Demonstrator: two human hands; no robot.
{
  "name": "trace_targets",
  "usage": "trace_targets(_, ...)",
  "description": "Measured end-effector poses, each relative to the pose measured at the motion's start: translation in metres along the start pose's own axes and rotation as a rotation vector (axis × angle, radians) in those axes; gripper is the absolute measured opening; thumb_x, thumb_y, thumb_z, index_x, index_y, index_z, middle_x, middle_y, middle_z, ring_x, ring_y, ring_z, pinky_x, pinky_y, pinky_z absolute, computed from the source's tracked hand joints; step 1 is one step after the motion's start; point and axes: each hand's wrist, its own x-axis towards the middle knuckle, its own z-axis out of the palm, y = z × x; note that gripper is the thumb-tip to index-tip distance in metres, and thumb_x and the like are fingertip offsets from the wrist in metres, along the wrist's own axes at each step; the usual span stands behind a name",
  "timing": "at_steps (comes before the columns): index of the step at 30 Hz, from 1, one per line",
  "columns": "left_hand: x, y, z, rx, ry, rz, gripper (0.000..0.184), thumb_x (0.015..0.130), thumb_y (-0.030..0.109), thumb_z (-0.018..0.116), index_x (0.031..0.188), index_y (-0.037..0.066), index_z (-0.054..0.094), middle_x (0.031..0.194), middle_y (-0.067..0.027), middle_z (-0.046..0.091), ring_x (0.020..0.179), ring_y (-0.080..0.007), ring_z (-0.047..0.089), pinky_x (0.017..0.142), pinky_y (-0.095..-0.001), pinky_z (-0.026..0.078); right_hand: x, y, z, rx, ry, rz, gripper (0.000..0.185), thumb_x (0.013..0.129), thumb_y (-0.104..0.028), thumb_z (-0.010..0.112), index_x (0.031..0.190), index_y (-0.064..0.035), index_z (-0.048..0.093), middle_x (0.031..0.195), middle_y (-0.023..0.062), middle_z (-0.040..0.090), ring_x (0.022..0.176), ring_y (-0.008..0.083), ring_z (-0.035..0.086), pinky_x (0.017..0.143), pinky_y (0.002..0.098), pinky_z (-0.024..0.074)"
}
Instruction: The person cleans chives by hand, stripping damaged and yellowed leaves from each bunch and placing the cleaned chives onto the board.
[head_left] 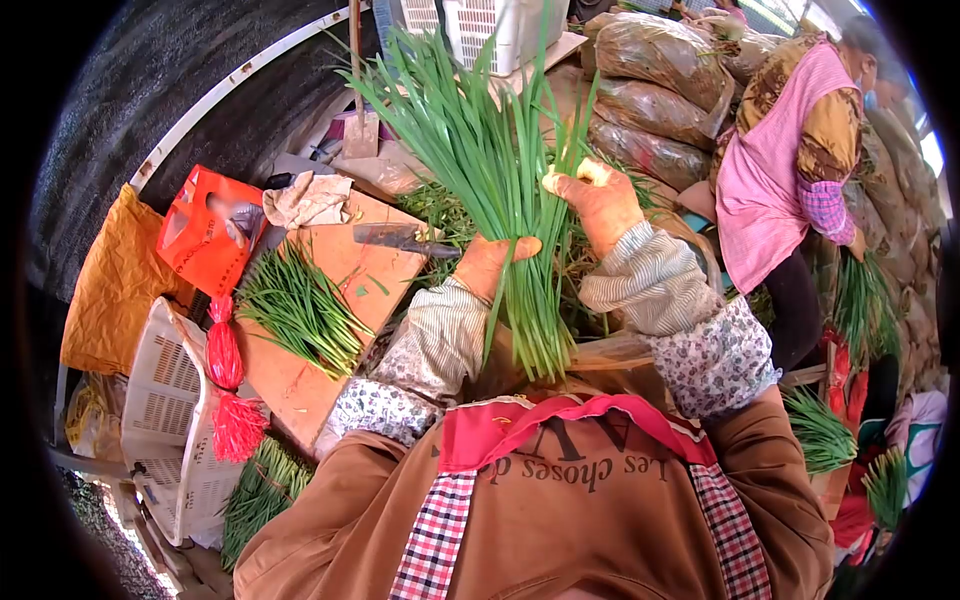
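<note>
A large bunch of garlic chives point(510, 190) stands upright in front of my chest, its leaves fanning toward the top and the pale cut ends pointing down at me. My left hand point(490, 265), in an orange-tan glove, is wrapped round the lower stems with the thumb across them. My right hand point(602, 205), gloved alike, has its fingers curled and pinching at leaves on the bunch's right edge; the exact grip is partly hidden. A knife point(405, 240) with a dark, dirty blade lies left of the bunch. Loose chive scraps point(440, 210) lie behind my left hand.
On a board point(270, 370) to the left lies a smaller chive bunch point(300, 310), with a rag point(308, 200) near a red bag point(208, 230). Red ties point(226, 350) hang by a white crate point(165, 410). Filled plastic sacks point(655, 110) are stacked behind; a co-worker point(790, 150) stands right.
</note>
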Motion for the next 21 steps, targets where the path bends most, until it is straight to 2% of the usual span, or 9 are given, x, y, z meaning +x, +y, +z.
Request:
trace_targets(2, 0.003, -0.003, -0.005, -0.004, -0.008, -0.035, 0.042, 0.069, 0.016, 0.069, 0.105, 0.0, 0.055, 0.091, -0.0072, 0.061, 0.077, -0.0177, 0.061, 0.069, -0.031, 0.052, 0.0, 0.001, 0.003, -0.05, 0.129, 0.033, 0.022, 0.08, -0.012, 0.059, 0.099, -0.0013, 0.059, 0.086, 0.0066, 0.062, 0.077, 0.0131, 0.053, 0.075, 0.0256, 0.0419)
trace_targets(5, 0.006, -0.01, -0.011, 0.032, -0.015, -0.046, 0.045, 0.069, 0.016, 0.07, 0.109, 0.001, 0.054, 0.094, -0.0071, 0.061, 0.08, -0.0185, 0.061, 0.07, -0.032, 0.052, 0.0, 0.011, 0.009, 0.287, 0.058, 0.007, 0.021, 0.081, -0.013, 0.057, 0.098, -0.001, 0.06, 0.085, 0.007, 0.062, 0.074, 0.015, 0.055, 0.072, 0.0267, 0.0433)
trace_targets(7, 0.011, -0.019, -0.012, -0.024, -0.054, -0.052, 0.047, 0.071, 0.016, 0.069, 0.113, 0.003, 0.05, 0.101, -0.007, 0.059, 0.084, -0.0188, 0.06, 0.072, -0.0324, 0.051, 0.009, 0.034, 0.017, 0.323, 0.127, -0.043, 0.02, 0.082, -0.012, 0.055, 0.097, -0.0009, 0.059, 0.085, 0.007, 0.062, 0.072, 0.0157, 0.055, 0.069, 0.0278, 0.0443)
trace_targets(10, 0.014, -0.023, -0.01, 0.038, -0.14, 0.078, 0.047, 0.073, 0.016, 0.069, 0.114, 0.004, 0.049, 0.104, -0.0074, 0.058, 0.089, -0.0194, 0.059, 0.075, -0.0336, 0.05, 0.007, 0.033, 0.037, 0.545, 0.263, -0.049, 0.015, 0.083, -0.007, 0.053, 0.095, -0.0027, 0.06, 0.085, 0.0063, 0.062, 0.071, 0.0152, 0.056, 0.065, 0.0286, 0.0461)
trace_targets(12, 0.015, -0.027, -0.012, -0.041, -0.144, -0.001, 0.049, 0.072, 0.017, 0.071, 0.114, 0.005, 0.049, 0.106, -0.0083, 0.057, 0.092, -0.0202, 0.058, 0.079, -0.0353, 0.049, -0.001, 0.017, 0.047, 0.644, 0.331, 0.023, 0.014, 0.083, -0.005, 0.053, 0.095, -0.003, 0.06, 0.084, 0.0053, 0.062, 0.071, 0.0145, 0.057, 0.065, 0.0276, 0.0464)
trace_targets(14, 0.012, -0.028, -0.01, -0.143, -0.131, -0.011, 0.05, 0.071, 0.017, 0.072, 0.114, 0.005, 0.049, 0.107, -0.0087, 0.057, 0.093, -0.0206, 0.058, 0.079, -0.0354, 0.049, 0.005, 0.025, 0.046, 0.64, 0.299, -0.026, 0.015, 0.083, -0.007, 0.055, 0.096, -0.0025, 0.059, 0.084, 0.0055, 0.061, 0.071, 0.0145, 0.057, 0.063, 0.0273, 0.0465)
trace_targets(18, 0.014, -0.02, -0.003, -0.022, -0.09, -0.021, 0.042, 0.072, 0.013, 0.071, 0.107, 0.003, 0.052, 0.098, -0.0061, 0.06, 0.085, -0.02, 0.061, 0.075, -0.0332, 0.051, 0.008, 0.031, 0.042, 0.729, 0.212, 0.021, 0.018, 0.081, -0.011, 0.059, 0.095, -0.0014, 0.059, 0.084, 0.0063, 0.062, 0.069, 0.0145, 0.057, 0.06, 0.0274, 0.0466)
trace_targets(19, 0.008, -0.009, 0.016, 0.017, 0.029, -0.037, 0.031, 0.071, 0.006, 0.067, 0.099, 0.002, 0.056, 0.09, -0.005, 0.061, 0.079, -0.0184, 0.061, 0.072, -0.032, 0.05, 0.007, 0.027, 0.038, 0.745, 0.196, 0.071, 0.02, 0.079, -0.014, 0.062, 0.094, -0.0003, 0.059, 0.084, 0.0064, 0.062, 0.067, 0.0142, 0.057, 0.058, 0.0272, 0.0464)
trace_targets(21, 0.011, -0.013, 0.018, 0.043, 0.058, 0.002, 0.027, 0.069, 0.002, 0.063, 0.096, 0.002, 0.057, 0.087, -0.005, 0.061, 0.077, -0.0174, 0.06, 0.069, -0.0305, 0.049, 0.005, 0.017, 0.031, 0.634, 0.235, 0.064, 0.02, 0.078, -0.013, 0.062, 0.094, -0.0007, 0.059, 0.083, 0.0068, 0.062, 0.066, 0.0145, 0.057, 0.058, 0.0276, 0.0464)
